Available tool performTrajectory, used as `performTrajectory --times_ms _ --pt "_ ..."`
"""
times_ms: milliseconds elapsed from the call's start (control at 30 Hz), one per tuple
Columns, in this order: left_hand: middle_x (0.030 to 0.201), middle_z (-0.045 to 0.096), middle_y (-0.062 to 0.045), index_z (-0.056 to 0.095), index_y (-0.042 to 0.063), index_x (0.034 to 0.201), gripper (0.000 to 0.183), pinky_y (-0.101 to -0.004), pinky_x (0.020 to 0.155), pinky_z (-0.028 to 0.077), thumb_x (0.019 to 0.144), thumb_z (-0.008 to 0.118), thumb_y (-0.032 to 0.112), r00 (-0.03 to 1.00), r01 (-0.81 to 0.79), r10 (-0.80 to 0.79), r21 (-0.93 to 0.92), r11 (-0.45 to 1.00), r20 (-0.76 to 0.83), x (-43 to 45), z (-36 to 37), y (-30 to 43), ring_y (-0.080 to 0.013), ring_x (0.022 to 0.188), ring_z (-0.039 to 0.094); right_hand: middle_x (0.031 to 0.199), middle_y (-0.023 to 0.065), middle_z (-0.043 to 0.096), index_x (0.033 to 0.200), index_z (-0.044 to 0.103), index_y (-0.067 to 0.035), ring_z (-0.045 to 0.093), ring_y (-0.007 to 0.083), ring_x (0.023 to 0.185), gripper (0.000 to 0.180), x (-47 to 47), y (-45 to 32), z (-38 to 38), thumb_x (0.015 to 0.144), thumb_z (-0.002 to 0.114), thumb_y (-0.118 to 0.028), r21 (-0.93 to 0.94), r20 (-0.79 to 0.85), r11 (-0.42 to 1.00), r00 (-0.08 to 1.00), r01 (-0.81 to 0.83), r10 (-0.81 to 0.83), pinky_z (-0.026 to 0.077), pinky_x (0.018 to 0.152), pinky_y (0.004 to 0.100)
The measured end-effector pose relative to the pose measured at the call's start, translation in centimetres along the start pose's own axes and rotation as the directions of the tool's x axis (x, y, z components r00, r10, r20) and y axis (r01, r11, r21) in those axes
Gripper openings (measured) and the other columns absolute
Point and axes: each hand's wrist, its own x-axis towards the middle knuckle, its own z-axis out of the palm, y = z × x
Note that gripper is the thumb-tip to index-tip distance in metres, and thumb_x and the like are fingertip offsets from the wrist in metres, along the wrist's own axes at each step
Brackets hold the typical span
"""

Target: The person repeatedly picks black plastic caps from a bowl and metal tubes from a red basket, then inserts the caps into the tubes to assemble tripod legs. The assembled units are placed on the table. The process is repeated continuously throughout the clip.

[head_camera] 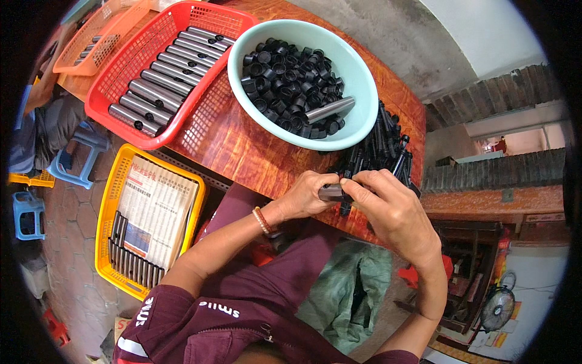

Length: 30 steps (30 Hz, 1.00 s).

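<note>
A short metal tube (331, 193) is held at the table's front edge. My left hand (305, 194) grips one end, and the fingers of my right hand (388, 204) close around its other end, hiding most of that part. Just beyond my hands lies a heap of slim black rod-like parts (379, 141). Behind them stands a pale blue plastic basin (370, 104) with many small black plastic caps (284, 82) in it. One loose metal tube (331, 109) rests on the caps.
A red plastic basket (159, 142) of metal tubes stands on the wooden table (218, 154). Below left, a yellow basket (105, 218) holds newspaper (159, 195) and tubes. Another person's arm (43, 86) shows at far left, beside an orange basket (68, 68) and blue stools (79, 159).
</note>
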Motion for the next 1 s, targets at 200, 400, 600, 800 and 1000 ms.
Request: performTrajectory --times_ms 200,400,600,800,1000 --pt "0.059 0.051 -0.014 0.049 0.005 0.073 0.022 -0.0402 0.049 0.041 0.066 0.069 0.009 0.993 -0.024 0.025 0.009 1.0 -0.117 -0.1 0.7 -0.2 -0.0353 0.057 0.055 0.09 0.0122 0.052 0.105 0.054 0.003 0.054 0.028 0.083 0.035 -0.1 -0.7 0.5 0.07 0.057 0.002 -0.05 -0.025 0.996 0.997 -0.072 0.071 0.048 0.069 0.0368" --pt "0.06 0.053 -0.015 0.048 0.005 0.073 0.021 -0.0415 0.049 0.041 0.068 0.067 0.011 0.992 0.002 0.013 0.126 0.992 -0.123 -0.2 1.1 -0.2 -0.0361 0.058 0.055 0.088 0.0133 0.052 0.107 0.055 0.004 0.055 0.0292 0.082 0.033 -0.8 -1.4 1.2 0.075 0.059 0.002 -0.055 -0.104 0.985 0.982 -0.165 0.159 0.048 0.069 0.0374" --pt "0.06 0.055 -0.015 0.048 0.005 0.072 0.022 -0.0419 0.049 0.041 0.069 0.068 0.013 0.986 0.035 0.0 0.21 0.977 -0.166 -0.4 1.5 0.3 -0.0363 0.059 0.056 0.086 0.0151 0.052 0.107 0.056 0.004 0.055 0.0315 0.081 0.032 -1.4 -1.9 1.3 0.075 0.062 0.001 0.002 -0.124 0.964 0.957 -0.264 0.262 0.047 0.07 0.0394" --pt "0.061 0.056 -0.014 0.048 0.006 0.073 0.022 -0.0417 0.049 0.042 0.068 0.069 0.013 0.984 0.031 0.009 0.225 0.974 -0.178 -0.4 1.6 0.6 -0.0352 0.059 0.057 0.087 0.0163 0.052 0.106 0.055 0.003 0.055 0.033 0.081 0.031 -1.8 -2.3 1.6 0.075 0.062 0.0 -0.004 -0.163 0.944 0.931 -0.331 0.326 0.046 0.07 0.0399" --pt "0.059 0.049 -0.013 0.044 0.004 0.068 0.023 -0.0385 0.046 0.039 0.067 0.067 0.008 0.981 0.009 0.036 0.226 0.974 -0.192 -0.2 1.7 0.7 -0.0326 0.053 0.054 0.085 0.0167 0.053 0.106 0.055 0.002 0.056 0.0332 0.079 0.031 -1.9 -2.3 2.2 0.076 0.062 0.0 0.006 -0.213 0.925 0.903 -0.38 0.372 0.046 0.068 0.0408"
